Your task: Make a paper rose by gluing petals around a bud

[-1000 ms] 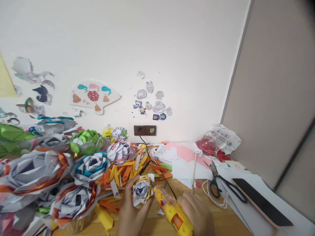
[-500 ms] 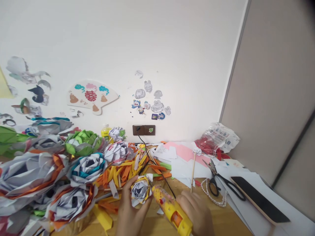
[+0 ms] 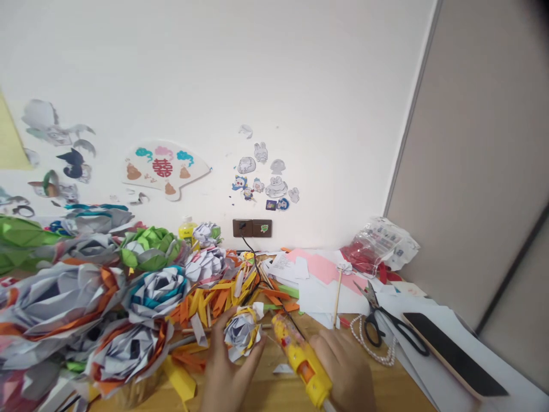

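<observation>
My left hand grips a small white paper flower with yellow edging, its thumb on the near right side and fingers on the left. In my right hand is a yellow hot glue gun, its nozzle pointing up and left toward the flower, with a gap between them. A thin strand seems to run from the nozzle area to the flower's right side. Yellow and orange paper strips lie just behind my left hand. A small white paper scrap rests on the table between my hands.
Large paper flowers crowd the left side. A black cord runs from the wall socket to the table. On the right are scissors, a bead string, a phone, a wooden stick and white paper.
The glue gun's nozzle has drawn away from the flower, slightly up and right. My left hand has tilted the flower a little. The whole view has shifted slightly.
</observation>
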Demonstrator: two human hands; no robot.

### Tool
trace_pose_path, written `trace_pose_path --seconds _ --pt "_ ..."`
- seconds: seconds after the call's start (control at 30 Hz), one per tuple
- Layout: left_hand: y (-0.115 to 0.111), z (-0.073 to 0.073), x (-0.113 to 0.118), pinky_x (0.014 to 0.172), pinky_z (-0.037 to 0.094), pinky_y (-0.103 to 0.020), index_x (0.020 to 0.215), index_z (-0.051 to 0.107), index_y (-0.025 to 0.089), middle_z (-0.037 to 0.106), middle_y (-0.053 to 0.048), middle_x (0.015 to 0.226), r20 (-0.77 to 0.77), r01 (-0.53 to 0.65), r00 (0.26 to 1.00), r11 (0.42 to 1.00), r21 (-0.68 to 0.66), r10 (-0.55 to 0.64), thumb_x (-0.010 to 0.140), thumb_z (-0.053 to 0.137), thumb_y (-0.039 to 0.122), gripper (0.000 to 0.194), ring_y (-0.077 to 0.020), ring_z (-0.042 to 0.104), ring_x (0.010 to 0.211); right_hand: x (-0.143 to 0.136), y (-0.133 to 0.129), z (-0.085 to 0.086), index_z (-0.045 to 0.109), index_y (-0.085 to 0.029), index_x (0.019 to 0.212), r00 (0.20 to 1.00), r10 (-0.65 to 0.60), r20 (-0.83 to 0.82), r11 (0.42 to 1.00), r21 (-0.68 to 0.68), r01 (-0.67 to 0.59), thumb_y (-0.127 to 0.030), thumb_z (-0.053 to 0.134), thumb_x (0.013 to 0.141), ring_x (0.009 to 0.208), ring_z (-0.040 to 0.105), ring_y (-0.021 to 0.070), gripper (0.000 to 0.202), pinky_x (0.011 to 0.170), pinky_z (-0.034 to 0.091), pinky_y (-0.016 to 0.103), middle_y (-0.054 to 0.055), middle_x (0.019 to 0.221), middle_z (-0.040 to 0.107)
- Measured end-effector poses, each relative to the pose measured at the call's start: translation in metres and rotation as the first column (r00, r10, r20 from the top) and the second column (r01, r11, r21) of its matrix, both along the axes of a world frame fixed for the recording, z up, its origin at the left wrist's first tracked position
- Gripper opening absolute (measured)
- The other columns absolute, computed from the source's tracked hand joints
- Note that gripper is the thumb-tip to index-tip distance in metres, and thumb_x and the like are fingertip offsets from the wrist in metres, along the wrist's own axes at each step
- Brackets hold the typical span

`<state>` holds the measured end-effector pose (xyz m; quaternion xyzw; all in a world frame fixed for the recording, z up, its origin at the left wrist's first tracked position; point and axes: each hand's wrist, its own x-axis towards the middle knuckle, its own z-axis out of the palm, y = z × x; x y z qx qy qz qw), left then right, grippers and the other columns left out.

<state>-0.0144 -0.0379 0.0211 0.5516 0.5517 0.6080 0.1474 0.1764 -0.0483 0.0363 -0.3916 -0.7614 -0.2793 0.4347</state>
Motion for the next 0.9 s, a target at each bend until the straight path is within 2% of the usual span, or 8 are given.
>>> trace_pose_path --seconds 0.13,0.23,0.33,0.43,0.53,0.67,0.73,0.9 --pt "-0.004 -0.003 0.002 0.088 0.047 -0.044 0.117 0.039 0.021 0.057 -0.012 0.114 0.024 0.124 0.992 0.992 -0.036 -0.123 0.071 0.064 0.041 0.056 -0.0269 0.059 0.102 0.006 0.017 -0.007 0.046 -0.022 0.073 0.984 -0.174 -0.046 0.977 -0.132 0.167 -0.013 0.047 0.075 0.062 0.044 0.0205 0.009 0.055 0.027 0.030 0.002 0.063 0.051" --pt "-0.010 -0.005 0.008 0.090 0.045 -0.042 0.116 0.042 0.021 0.058 -0.012 0.115 0.054 0.232 0.972 0.971 -0.060 -0.229 0.069 0.065 0.041 0.056 -0.0267 0.058 0.103 0.014 0.031 -0.018 0.049 -0.021 0.076 0.957 -0.286 -0.045 0.931 -0.252 0.266 -0.004 0.051 0.059 0.069 0.048 0.0234 0.025 0.058 0.032 0.031 0.005 0.070 0.055" --pt "-0.014 -0.007 0.015 0.091 0.044 -0.041 0.116 0.045 0.021 0.060 -0.011 0.114 0.102 0.301 0.951 0.951 -0.065 -0.294 0.068 0.065 0.045 0.057 -0.0274 0.057 0.105 0.019 0.039 -0.032 0.052 -0.021 0.082 0.953 -0.288 -0.092 0.902 -0.362 0.238 -0.004 0.052 0.056 0.072 0.050 0.0244 0.030 0.060 0.036 0.031 0.006 0.075 0.057" --pt "-0.015 -0.009 0.016 0.093 0.044 -0.041 0.117 0.046 0.022 0.059 -0.011 0.117 0.103 0.413 0.909 0.906 -0.093 -0.404 0.069 0.064 0.045 0.057 -0.0280 0.055 0.108 0.019 0.039 -0.035 0.056 -0.020 0.084 0.965 -0.223 -0.137 0.839 -0.531 0.119 -0.005 0.053 0.057 0.078 0.052 0.0257 0.031 0.065 0.040 0.033 0.007 0.080 0.058" --pt "-0.015 -0.008 0.014 0.093 0.044 -0.041 0.120 0.045 0.022 0.057 -0.012 0.120 0.105 0.512 0.858 0.850 -0.122 -0.502 0.070 0.065 0.042 0.057 -0.0285 0.055 0.110 0.015 0.031 -0.020 0.058 -0.021 0.093 0.950 -0.060 -0.305 0.742 -0.651 -0.162 -0.003 0.053 0.060 0.091 0.052 0.0246 0.038 0.079 0.041 0.037 0.006 0.093 0.057" --pt "-0.017 -0.003 0.012 0.092 0.045 -0.041 0.120 0.045 0.023 0.058 -0.012 0.119 0.132 0.603 0.797 0.786 -0.134 -0.589 0.070 0.066 0.039 0.057 -0.0289 0.055 0.110 0.013 0.020 0.006 0.052 -0.024 0.111 0.767 0.214 -0.605 0.456 -0.632 -0.626 -0.026 0.065 0.070 0.101 0.050 0.0215 0.044 0.088 0.040 0.036 0.005 0.110 0.054" --pt "-0.019 0.001 0.013 0.092 0.045 -0.041 0.120 0.045 0.023 0.059 -0.012 0.118 0.141 0.655 0.756 0.741 -0.152 -0.639 0.070 0.065 0.038 0.056 -0.0282 0.056 0.109 0.014 0.017 0.012 0.052 -0.024 0.113 0.697 0.253 -0.671 0.381 -0.594 -0.709 -0.039 0.068 0.070 0.099 0.050 0.0211 0.048 0.088 0.040 0.035 0.005 0.109 0.054" --pt "-0.025 0.010 0.016 0.089 0.047 -0.040 0.116 0.048 0.024 0.062 -0.010 0.111 0.165 0.736 0.677 0.658 -0.161 -0.717 0.069 0.065 0.043 0.053 -0.0270 0.058 0.103 0.016 0.019 0.005 0.055 -0.023 0.110 0.636 0.281 -0.719 0.305 -0.561 -0.770 -0.055 0.069 0.066 0.093 0.051 0.0201 0.055 0.085 0.041 0.035 0.005 0.102 0.054"
